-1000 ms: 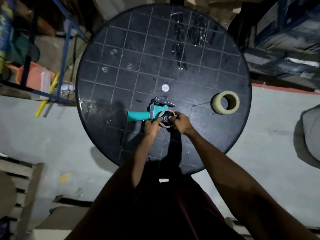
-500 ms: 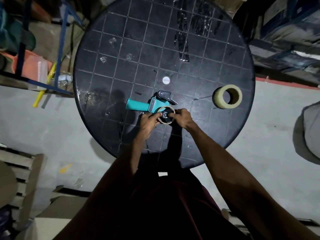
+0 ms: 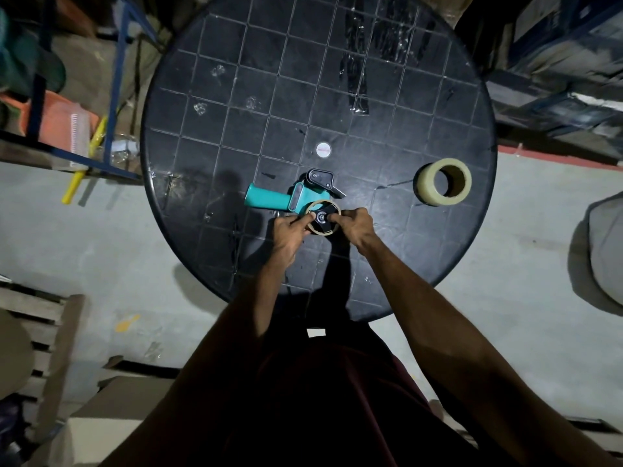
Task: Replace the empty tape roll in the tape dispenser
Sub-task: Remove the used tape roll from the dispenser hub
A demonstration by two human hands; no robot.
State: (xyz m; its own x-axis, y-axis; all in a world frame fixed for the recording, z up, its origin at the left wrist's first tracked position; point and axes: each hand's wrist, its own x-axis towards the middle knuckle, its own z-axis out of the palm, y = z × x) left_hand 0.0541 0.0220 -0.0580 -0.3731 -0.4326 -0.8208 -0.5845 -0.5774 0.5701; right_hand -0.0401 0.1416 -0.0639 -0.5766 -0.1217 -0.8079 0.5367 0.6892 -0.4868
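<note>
Tape dispenser point(image 3: 296, 197) lies at frame centre on the surface point(image 3: 236, 79), handle pointing left. Both hands pinch its empty core point(image 3: 323, 218): left hand point(image 3: 289, 230), right hand point(image 3: 357, 225). The fresh roll point(image 3: 442, 186) sits right, nearer the right hand.

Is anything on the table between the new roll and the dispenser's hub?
Bare tabletop lies between the new tape roll and the dispenser. But the empty core sits on the hub, both hands at it.
</note>
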